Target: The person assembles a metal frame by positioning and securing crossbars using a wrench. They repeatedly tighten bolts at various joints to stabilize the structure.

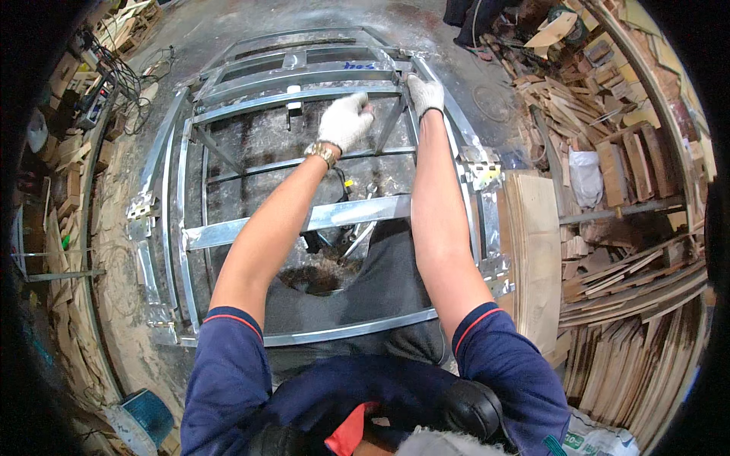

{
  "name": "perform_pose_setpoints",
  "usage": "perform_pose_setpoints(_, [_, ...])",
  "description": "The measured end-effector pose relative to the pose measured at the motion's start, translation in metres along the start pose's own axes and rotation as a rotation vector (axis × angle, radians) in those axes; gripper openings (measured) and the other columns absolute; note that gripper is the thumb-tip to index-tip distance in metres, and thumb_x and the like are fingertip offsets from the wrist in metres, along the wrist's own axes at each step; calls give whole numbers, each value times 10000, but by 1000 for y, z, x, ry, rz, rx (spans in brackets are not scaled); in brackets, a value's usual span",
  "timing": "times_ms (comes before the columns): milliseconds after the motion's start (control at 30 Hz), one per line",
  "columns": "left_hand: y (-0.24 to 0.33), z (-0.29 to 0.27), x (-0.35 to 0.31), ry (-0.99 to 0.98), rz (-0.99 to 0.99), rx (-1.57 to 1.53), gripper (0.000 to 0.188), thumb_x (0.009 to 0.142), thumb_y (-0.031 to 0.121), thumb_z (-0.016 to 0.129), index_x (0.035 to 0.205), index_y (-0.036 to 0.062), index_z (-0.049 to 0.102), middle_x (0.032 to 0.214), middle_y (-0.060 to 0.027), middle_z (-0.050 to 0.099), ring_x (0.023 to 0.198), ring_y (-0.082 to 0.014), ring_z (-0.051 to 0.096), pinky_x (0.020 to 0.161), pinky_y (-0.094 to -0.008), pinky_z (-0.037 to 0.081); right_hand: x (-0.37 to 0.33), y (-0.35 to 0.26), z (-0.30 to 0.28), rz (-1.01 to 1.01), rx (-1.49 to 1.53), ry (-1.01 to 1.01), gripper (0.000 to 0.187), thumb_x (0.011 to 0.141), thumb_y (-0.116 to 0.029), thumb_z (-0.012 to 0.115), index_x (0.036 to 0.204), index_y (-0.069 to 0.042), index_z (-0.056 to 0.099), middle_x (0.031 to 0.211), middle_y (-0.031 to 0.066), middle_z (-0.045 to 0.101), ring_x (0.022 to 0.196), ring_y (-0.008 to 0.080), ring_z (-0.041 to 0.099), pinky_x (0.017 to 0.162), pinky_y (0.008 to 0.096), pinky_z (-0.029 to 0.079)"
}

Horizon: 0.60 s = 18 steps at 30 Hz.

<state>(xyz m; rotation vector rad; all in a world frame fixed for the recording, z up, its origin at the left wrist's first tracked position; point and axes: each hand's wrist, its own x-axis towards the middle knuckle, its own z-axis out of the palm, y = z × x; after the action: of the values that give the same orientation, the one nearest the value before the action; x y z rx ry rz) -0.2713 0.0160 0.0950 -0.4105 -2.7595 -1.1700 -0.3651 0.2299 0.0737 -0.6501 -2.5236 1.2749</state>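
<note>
A large frame of shiny metal tubing (304, 216) lies around and in front of me, with cross rails and uprights. My right hand (426, 95), in a white knitted glove, is closed on the metal frame at its far right side, near a corner joint. My left hand (346, 124), gloved alike, is above the frame's open middle, just left of the right hand. Its fingers are curled together; whatever they may hold is hidden. Left of it, a small white-topped piece with a dark stem (294, 102) sits at a far cross rail (251, 110).
Inside the frame, wrenches (357, 239) and dark tools lie on the stained floor. A plywood stack (532, 251) stands along the right side, with wood scraps (582, 106) beyond. Cables (137, 83) lie far left; a blue bucket (144, 418) stands near left. A person's legs (475, 26) show far right.
</note>
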Motion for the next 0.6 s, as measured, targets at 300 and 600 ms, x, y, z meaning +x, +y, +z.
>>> perform_pose_setpoints(300, [-25, -4, 5, -2, 133, 25, 275, 885, 337, 582, 940, 75, 644, 865, -193, 687, 849, -406, 662, 723, -499, 497, -10, 0, -9, -38, 178, 11, 484, 785, -417, 733, 800, 67, 737, 673, 127, 679, 602, 207, 615, 579, 385, 456])
perform_pose_setpoints(600, [-18, -3, 9, 16, 160, 60, 260, 854, 326, 577, 957, 108, 674, 898, -186, 698, 880, -395, 668, 747, -499, 517, -1, -3, -7, 97, 218, -53, 473, 760, -404, 787, 813, 64, 740, 702, 98, 673, 614, 182, 593, 573, 361, 436])
